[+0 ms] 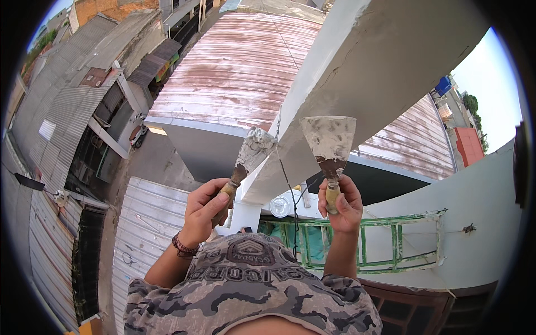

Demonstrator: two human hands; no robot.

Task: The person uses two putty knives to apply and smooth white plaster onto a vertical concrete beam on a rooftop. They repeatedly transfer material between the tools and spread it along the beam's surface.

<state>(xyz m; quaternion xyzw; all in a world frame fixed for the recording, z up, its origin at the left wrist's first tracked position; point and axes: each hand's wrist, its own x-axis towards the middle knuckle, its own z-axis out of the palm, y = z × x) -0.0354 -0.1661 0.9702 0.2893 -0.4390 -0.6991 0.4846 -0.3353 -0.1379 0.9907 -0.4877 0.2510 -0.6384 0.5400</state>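
My left hand [207,207] grips the wooden handle of a narrow scraper [255,146], whose blade is heaped with pale grey paste and tilted up to the right. My right hand [341,204] grips a wider putty knife [329,139] by its wooden handle, blade upright and smeared with the same paste. The two blades are apart, held in front of a white concrete beam [379,67] with a cracked edge. Dark wires [287,178] hang beside the beam, between the two tools.
Below me a green ladder [397,245] lies sideways along a curved white wall [469,212]. A clear round container [279,206] stands on a ledge under the beam. Corrugated roofs [223,67] and a narrow alley [164,156] with a parked scooter [138,135] lie far below.
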